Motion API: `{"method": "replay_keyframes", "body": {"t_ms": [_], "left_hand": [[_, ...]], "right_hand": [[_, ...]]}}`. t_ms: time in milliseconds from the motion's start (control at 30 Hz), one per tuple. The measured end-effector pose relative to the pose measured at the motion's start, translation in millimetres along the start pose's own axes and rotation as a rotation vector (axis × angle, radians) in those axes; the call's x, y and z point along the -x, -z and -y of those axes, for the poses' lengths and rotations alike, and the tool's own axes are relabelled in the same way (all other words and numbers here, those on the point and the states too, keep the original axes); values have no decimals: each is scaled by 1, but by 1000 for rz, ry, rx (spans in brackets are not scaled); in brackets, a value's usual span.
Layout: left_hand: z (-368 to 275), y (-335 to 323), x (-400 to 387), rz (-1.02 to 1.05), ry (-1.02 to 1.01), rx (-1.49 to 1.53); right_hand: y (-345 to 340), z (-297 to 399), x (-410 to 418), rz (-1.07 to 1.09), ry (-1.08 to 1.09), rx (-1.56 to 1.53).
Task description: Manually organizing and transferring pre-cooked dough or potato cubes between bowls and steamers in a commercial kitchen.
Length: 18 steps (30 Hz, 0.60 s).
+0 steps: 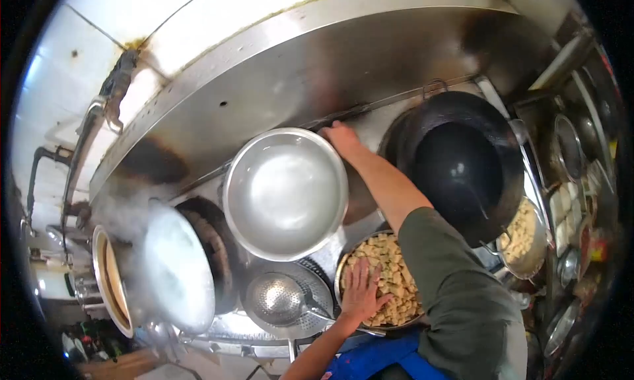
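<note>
My left hand (362, 293) lies flat with fingers apart on a heap of pale brown food cubes (391, 271) that fill a round metal pan. My right arm stretches forward across the stove, and my right hand (343, 136) is at the far right of a wide stainless steel basin (285, 194), close to the back panel. Its fingertips are partly hidden, so whether they grip the rim or something behind it cannot be seen. The basin seems to hold clear liquid. A perforated skimmer (275, 298) rests in front of it, left of the pan.
A large black wok (458, 167) stands right, beside a bowl of pale food (522, 236). Steam rises around a tilted round metal vessel (178, 271) and a pot (114, 281) at left. Faucet pipes (89, 122) run along the tiled wall. A steel back panel (257, 93) borders the stove.
</note>
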<state>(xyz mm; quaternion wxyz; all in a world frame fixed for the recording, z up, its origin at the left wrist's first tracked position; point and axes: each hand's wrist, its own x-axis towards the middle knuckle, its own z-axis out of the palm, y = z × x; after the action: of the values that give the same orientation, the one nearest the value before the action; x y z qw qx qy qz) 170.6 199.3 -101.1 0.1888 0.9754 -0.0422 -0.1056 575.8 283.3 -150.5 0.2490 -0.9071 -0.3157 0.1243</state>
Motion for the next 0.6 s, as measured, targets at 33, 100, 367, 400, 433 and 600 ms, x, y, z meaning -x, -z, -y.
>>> {"method": "replay_keyframes", "body": {"t_ms": [33,100,367,400,433,600], "left_hand": [[-1,-1,-3,3,17,-4],[-3,-5,-6,-12,-24,80],[-19,-16,-13,-48,-67,164],[-18,-22,-13,67,-34,48],[-10,-21,-7,82,3,54],[8,6,1,-61,36,153]], "right_hand": [[-1,-6,-9,9,11,-11],[-6,-17,-26,34,-186,-188],[-31,-101,-33,75,-180,-91],[-31,-106,-28,64,-136,-10],[-29,-78,-26,7,-108,123],[53,29,51,-271,-226,-183]]}}
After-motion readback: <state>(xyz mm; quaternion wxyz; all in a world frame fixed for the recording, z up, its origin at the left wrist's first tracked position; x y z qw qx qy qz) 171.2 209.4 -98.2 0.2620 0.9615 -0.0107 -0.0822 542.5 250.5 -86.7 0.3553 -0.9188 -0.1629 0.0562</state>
